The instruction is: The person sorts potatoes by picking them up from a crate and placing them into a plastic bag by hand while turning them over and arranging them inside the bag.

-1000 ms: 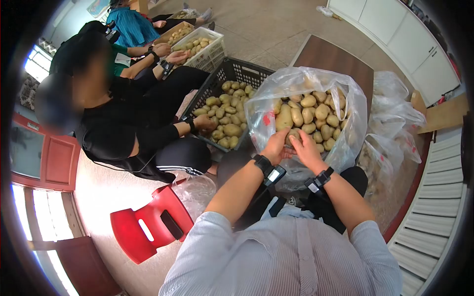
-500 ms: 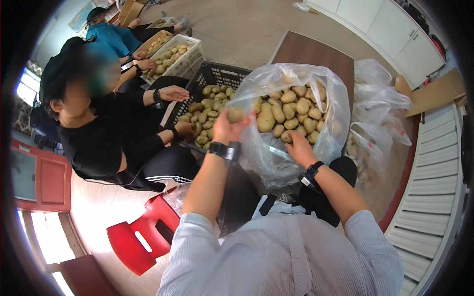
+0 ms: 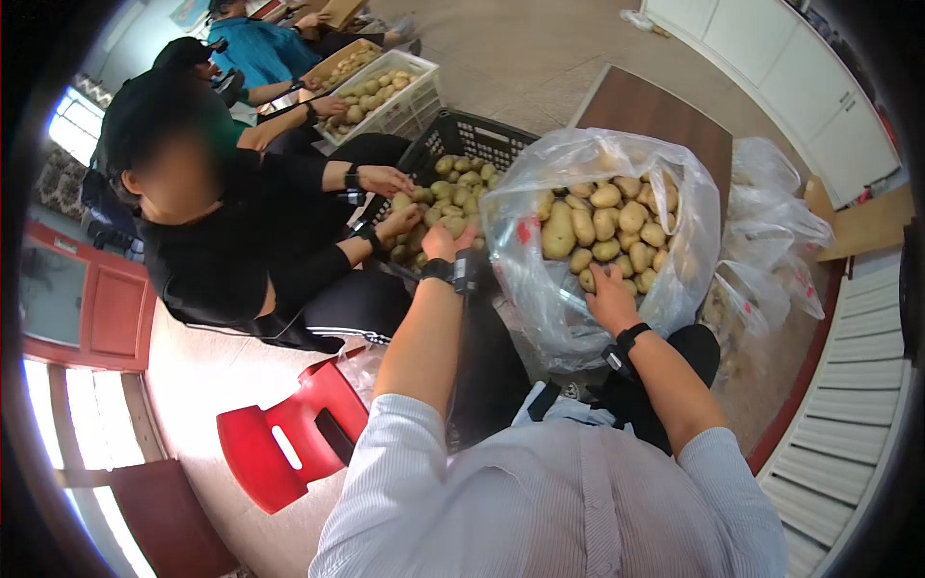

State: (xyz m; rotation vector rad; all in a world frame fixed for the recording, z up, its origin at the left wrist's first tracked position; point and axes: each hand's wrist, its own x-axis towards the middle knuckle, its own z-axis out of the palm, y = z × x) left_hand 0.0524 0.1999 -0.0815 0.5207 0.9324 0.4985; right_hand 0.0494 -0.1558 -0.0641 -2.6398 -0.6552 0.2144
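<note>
A large clear plastic bag (image 3: pixel 540 332) stands open before me, with many potatoes (image 3: pixel 604 223) heaped in it. Inside its near side, my right hand (image 3: pixel 612 301) has its fingers closed around a small potato (image 3: pixel 587 280). To the left, my left hand (image 3: pixel 445 243) is over the near part of a black slatted crate (image 3: pixel 487 135) of potatoes. Its fingers are curled about a potato (image 3: pixel 450 224), partly hidden by the hand. A co-worker's two hands (image 3: pixel 397 220) are at the same crate, close to my left hand.
Behind the bag is a brown tabletop (image 3: pixel 660 120). Filled plastic bags (image 3: pixel 761 226) stand on the floor at the right. A white crate (image 3: pixel 419 91) of potatoes sits beyond the black one, near other seated people. A red chair (image 3: pixel 279 443) is at lower left.
My left hand has moved from the bag's left edge to over the black crate, with a potato in it. The co-worker's hands have come together there. My right hand stays among the bagged potatoes.
</note>
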